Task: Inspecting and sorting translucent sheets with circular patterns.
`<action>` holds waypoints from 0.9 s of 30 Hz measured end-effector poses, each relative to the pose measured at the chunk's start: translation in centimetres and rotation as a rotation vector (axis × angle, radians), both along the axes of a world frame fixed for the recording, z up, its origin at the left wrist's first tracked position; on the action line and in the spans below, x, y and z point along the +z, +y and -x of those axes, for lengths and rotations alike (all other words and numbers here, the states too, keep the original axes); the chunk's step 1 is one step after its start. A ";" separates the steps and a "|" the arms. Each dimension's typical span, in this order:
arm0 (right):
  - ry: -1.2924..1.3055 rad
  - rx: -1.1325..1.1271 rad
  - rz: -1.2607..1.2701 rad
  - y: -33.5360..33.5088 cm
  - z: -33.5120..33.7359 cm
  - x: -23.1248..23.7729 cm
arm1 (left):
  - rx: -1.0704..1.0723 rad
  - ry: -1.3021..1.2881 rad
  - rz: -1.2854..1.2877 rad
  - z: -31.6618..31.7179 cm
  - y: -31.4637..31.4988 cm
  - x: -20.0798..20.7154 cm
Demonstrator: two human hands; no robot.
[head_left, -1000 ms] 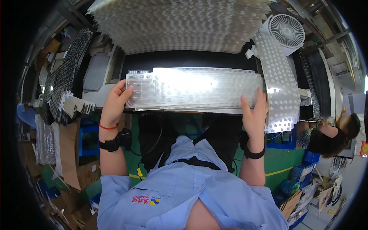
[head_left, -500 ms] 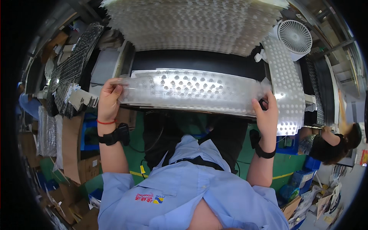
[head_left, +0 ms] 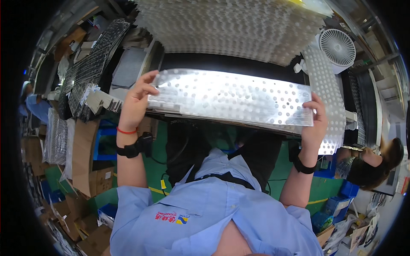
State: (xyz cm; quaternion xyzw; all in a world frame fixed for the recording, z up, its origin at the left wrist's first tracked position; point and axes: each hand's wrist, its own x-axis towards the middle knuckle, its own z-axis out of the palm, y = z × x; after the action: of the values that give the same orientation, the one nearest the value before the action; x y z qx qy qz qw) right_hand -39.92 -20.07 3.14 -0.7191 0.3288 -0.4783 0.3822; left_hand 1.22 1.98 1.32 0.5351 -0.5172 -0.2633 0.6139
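Note:
A long, shiny plastic sheet (head_left: 230,96) with rows of round dots spans the space between my two hands, its right end slightly nearer to me. My left hand (head_left: 137,99) grips its left end, fingers curled over the edge. At the right end, my right hand (head_left: 315,117) holds the edge, with fingertips on the upper face and the thumb hidden. Beneath the sheet, more flat layers (head_left: 171,112) show along its front edge; how many cannot be made out.
Behind the black work surface (head_left: 230,62) rises a tall stack of dotted sheets (head_left: 226,32). More dotted sheets (head_left: 326,94) lie at right, beside a white fan (head_left: 337,48). Black gridded strips (head_left: 94,64) lie at left. Another person (head_left: 369,166) is at far right, and one (head_left: 37,104) at far left.
Both hands have shifted right, the left one also farther away. The sheet between them now slants and shows a brighter dotted face. The whole view has moved slightly.

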 end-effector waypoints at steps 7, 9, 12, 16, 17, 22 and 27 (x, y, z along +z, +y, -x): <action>0.075 -0.106 -0.205 0.6 0.6 -1.8 | 0.230 0.082 -0.350 1.7 0.7 0.4; -0.064 -0.122 -0.350 0.8 0.3 -2.0 | 0.234 0.078 -0.390 2.0 0.9 0.7; 0.086 -0.168 -0.356 1.1 0.1 -2.6 | 0.242 0.085 -0.406 3.0 0.8 1.7; 0.092 -0.130 -0.350 2.2 -0.7 -1.9 | 0.246 0.195 -0.371 3.5 0.7 2.4; 0.090 -0.107 -0.382 2.3 -0.8 -1.6 | 0.229 0.257 -0.378 3.0 0.7 2.1; -0.008 -0.135 -0.426 2.3 -0.4 -1.3 | 0.220 0.306 -0.398 2.5 0.1 1.0; -0.129 0.102 -0.680 2.8 -0.2 0.8 | 0.226 0.207 -0.378 3.1 0.1 1.5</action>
State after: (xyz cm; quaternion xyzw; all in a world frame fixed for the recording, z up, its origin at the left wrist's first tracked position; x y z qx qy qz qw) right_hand -39.69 -17.25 3.98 -0.5345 0.4083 -0.3661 0.6431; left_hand -1.90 2.09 2.78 0.6652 -0.3298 -0.3382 0.5782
